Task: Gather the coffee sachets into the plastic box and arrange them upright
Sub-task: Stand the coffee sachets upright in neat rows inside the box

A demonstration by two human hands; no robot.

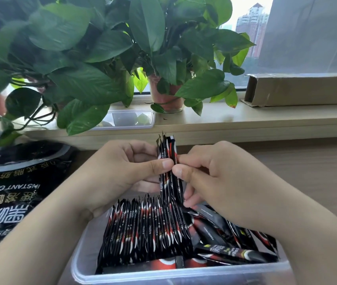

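A clear plastic box (81,270) sits at the bottom centre. In its left half a row of black-and-red coffee sachets (142,225) stands upright. Several loose sachets (225,239) lie flat and jumbled in its right half. Above the box I hold a small bundle of sachets (168,149) upright between both hands. My left hand (122,167) grips the bundle from the left, thumb across its front. My right hand (215,171) pinches it from the right with thumb and fingers.
A large black instant-coffee bag (13,190) lies on the table at the left. On the window ledge behind stand leafy potted plants (165,93), the box's clear lid (130,120) and a long cardboard box (299,89). Bare wooden table stretches to the right.
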